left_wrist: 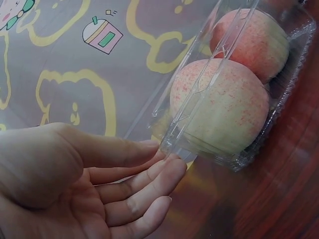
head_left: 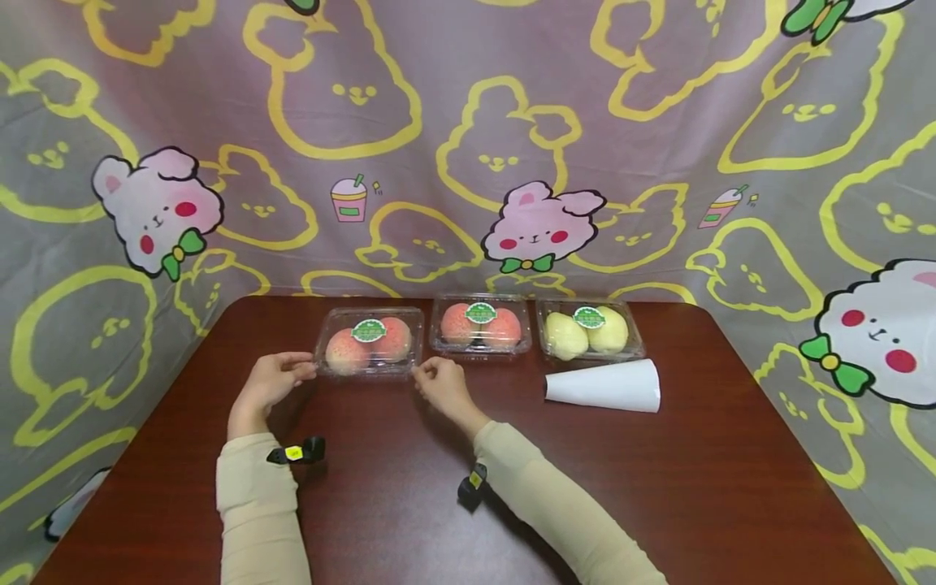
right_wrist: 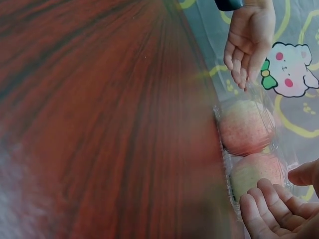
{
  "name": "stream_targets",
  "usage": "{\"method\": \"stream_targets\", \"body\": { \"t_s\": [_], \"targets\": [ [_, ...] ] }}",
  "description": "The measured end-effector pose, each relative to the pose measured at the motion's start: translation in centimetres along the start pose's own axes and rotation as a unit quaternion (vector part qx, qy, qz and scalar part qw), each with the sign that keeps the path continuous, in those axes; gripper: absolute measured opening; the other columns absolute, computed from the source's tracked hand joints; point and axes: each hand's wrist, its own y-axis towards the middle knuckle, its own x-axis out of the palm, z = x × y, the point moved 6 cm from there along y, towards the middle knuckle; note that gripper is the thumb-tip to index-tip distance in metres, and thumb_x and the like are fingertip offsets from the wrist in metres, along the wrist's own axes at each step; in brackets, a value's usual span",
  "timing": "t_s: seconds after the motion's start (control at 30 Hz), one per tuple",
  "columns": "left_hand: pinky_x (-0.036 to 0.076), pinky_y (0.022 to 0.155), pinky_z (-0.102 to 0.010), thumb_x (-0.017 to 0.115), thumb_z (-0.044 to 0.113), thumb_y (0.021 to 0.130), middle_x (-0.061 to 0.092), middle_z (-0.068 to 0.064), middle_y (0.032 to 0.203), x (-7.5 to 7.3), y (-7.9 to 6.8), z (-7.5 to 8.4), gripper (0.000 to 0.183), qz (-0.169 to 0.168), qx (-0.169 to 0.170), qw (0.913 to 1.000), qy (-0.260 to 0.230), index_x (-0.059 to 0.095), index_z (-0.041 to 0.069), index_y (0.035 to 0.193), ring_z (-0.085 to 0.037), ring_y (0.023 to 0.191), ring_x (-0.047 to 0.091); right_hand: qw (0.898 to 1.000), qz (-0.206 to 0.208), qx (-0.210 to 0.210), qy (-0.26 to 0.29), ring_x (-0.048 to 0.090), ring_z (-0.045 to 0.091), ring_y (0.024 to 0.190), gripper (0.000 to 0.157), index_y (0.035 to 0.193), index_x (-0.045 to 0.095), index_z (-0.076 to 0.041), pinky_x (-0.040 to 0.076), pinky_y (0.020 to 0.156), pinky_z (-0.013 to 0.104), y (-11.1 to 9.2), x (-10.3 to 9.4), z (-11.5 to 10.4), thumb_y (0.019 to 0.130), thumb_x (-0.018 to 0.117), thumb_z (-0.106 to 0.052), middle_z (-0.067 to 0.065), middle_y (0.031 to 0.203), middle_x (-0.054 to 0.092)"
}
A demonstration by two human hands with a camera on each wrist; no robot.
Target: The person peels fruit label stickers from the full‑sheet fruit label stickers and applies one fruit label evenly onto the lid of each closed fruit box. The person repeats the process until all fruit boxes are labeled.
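A clear plastic box of peaches [head_left: 395,340] with a green round label is at the left of the table, two pinkish peaches inside. My left hand [head_left: 272,382] pinches its left end; the left wrist view shows thumb [left_wrist: 124,151] and fingertips [left_wrist: 172,172] meeting at the lid's edge. At the near right corner, my right hand [head_left: 444,386] holds the box between thumb and bent fingers. In the right wrist view the fingers [right_wrist: 266,201] partly cover the nearer peach.
A second box of peaches [head_left: 480,325] stands just right of the held one. Further right is a box of yellow-green fruit [head_left: 588,331]. A white tapered tube [head_left: 605,386] lies before it. Patterned cloth [head_left: 409,162] hangs around the dark wooden table [head_left: 409,504].
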Motion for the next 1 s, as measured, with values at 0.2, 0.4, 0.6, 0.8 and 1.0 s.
{"method": "stream_targets", "body": {
  "t_s": [0.2, 0.4, 0.6, 0.8, 1.0],
  "targets": [
    [0.051, 0.093, -0.044, 0.051, 0.014, 0.099, 0.062, -0.029, 0.124, 0.1, 0.4, 0.0, 0.039, 0.012, 0.004, 0.9999, 0.002, 0.051, -0.008, 0.131, -0.035, 0.11, 0.061, 1.0, 0.001, 0.006, -0.001, 0.049, 0.002, 0.046, 0.021, 0.086, 0.067, 0.006, 0.043, 0.041, 0.016, 0.4, 0.1, 0.3, 0.091, 0.063, -0.013, 0.022, 0.074, 0.072],
    [0.05, 0.096, -0.047, 0.054, 0.017, 0.098, 0.058, -0.03, 0.129, 0.2, 0.4, 0.1, 0.043, 0.02, 0.0, 0.9998, -0.001, 0.05, -0.008, 0.133, -0.037, 0.112, 0.059, 1.0, 0.007, 0.0, -0.006, 0.052, 0.004, 0.047, 0.019, 0.085, 0.068, 0.006, 0.043, 0.043, 0.015, 0.7, 0.0, 0.0, 0.09, 0.063, -0.012, 0.022, 0.072, 0.072],
    [0.052, 0.086, -0.034, 0.056, 0.015, 0.096, 0.06, -0.03, 0.127, 0.2, 0.8, 0.3, 0.042, 0.049, 0.012, 0.9987, 0.001, 0.052, -0.008, 0.131, -0.023, 0.101, 0.064, 1.0, 0.019, 0.002, -0.023, 0.053, 0.004, 0.046, 0.019, 0.083, 0.068, 0.004, 0.044, 0.043, 0.016, 1.1, -0.1, -0.1, 0.09, 0.063, -0.013, 0.019, 0.071, 0.072],
    [0.045, 0.072, -0.015, 0.056, 0.013, 0.096, 0.061, -0.028, 0.126, 0.2, 1.2, 0.1, 0.041, 0.066, 0.01, 0.9977, -0.015, 0.053, -0.007, 0.131, 0.004, 0.083, 0.055, 0.998, 0.033, 0.005, -0.06, 0.058, 0.008, 0.052, 0.019, 0.082, 0.07, 0.001, 0.044, 0.05, 0.017, 1.5, 0.0, -0.2, 0.09, 0.063, -0.015, 0.014, 0.072, 0.074],
    [0.045, 0.073, -0.015, 0.053, 0.014, 0.098, 0.061, -0.027, 0.128, 0.4, 1.4, -0.1, 0.04, 0.083, -0.013, 0.9957, -0.039, 0.053, -0.006, 0.132, -0.004, 0.09, 0.061, 0.996, 0.04, 0.001, -0.084, 0.071, 0.022, 0.067, 0.019, 0.083, 0.071, 0.0, 0.048, 0.06, 0.022, 2.1, 0.2, -0.5, 0.089, 0.063, -0.016, 0.012, 0.074, 0.075]
  ]
}}
